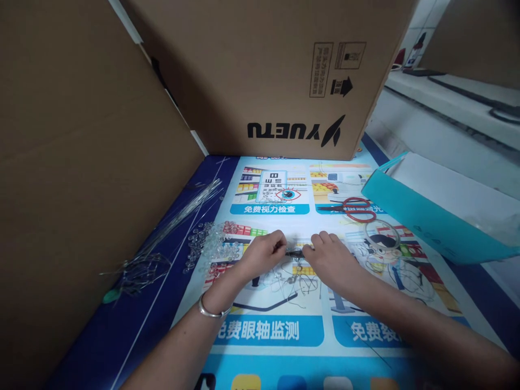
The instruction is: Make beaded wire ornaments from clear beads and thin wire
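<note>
My left hand (265, 252) is closed in a pinch, with a bracelet on its wrist; what its fingertips grip is too small to make out. Facing it, my right hand (331, 260) has its fingers wrapped round a dark narrow tool (296, 253), whose end shows in the gap between the hands. The tool may be pliers, but its grip is hidden in the palm. Just below the hands, thin wire strung with clear beads (293, 277) lies in loose loops on the printed mat. To the left is a spread of loose clear beads (215, 244).
A bundle of thin wires (182, 214) lies at left near a wire tangle (144, 271). Red-handled scissors (357, 210) and a clear ring-shaped roll (382, 234) sit at right, beside a turquoise box (430, 216). Tall cardboard (284, 81) walls the back and left.
</note>
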Demonstrator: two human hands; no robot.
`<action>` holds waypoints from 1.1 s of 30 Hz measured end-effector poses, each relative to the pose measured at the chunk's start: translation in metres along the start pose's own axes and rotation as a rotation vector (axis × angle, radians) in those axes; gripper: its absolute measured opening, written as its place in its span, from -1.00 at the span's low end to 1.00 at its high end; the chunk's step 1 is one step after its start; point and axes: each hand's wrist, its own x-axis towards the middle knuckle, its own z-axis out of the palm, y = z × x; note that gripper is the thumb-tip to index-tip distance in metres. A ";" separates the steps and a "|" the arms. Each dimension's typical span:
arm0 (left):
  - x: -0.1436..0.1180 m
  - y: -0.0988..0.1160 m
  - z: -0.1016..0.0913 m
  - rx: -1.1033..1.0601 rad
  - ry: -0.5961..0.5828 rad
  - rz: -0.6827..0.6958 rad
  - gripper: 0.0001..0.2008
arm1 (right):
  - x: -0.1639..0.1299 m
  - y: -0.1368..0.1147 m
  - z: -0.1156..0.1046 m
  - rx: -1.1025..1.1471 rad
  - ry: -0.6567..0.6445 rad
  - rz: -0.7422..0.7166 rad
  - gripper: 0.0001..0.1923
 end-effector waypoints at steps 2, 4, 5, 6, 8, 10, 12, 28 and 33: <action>0.000 0.000 0.001 -0.018 0.003 -0.011 -0.96 | 0.000 -0.001 0.000 -0.003 0.006 0.006 -0.86; 0.000 0.000 0.001 -0.034 0.004 -0.023 -0.96 | -0.001 -0.003 0.000 -0.013 0.012 0.013 -0.85; 0.000 -0.001 0.002 -0.041 0.006 -0.030 -0.96 | -0.002 -0.004 0.000 -0.019 0.015 0.017 -0.83; 0.000 -0.001 0.002 -0.048 0.007 -0.039 -0.96 | -0.002 -0.005 0.000 -0.024 0.018 0.021 -0.82; 0.001 -0.003 0.003 -0.066 0.005 -0.059 -0.96 | -0.002 -0.007 0.000 -0.026 0.020 0.032 -0.83; 0.001 -0.005 0.004 -0.092 -0.001 -0.080 -0.96 | -0.002 -0.008 0.001 -0.017 0.018 0.041 -0.84; 0.001 -0.007 0.003 -0.121 -0.008 -0.093 -0.97 | -0.001 -0.008 0.003 -0.004 0.014 0.048 -0.86; 0.004 -0.010 -0.017 -0.382 -0.247 0.020 -0.87 | -0.001 -0.004 0.003 -0.005 0.010 0.031 -0.82; 0.003 -0.010 -0.014 -0.369 -0.233 -0.018 -0.83 | 0.003 0.001 -0.003 -0.006 0.012 -0.031 -0.86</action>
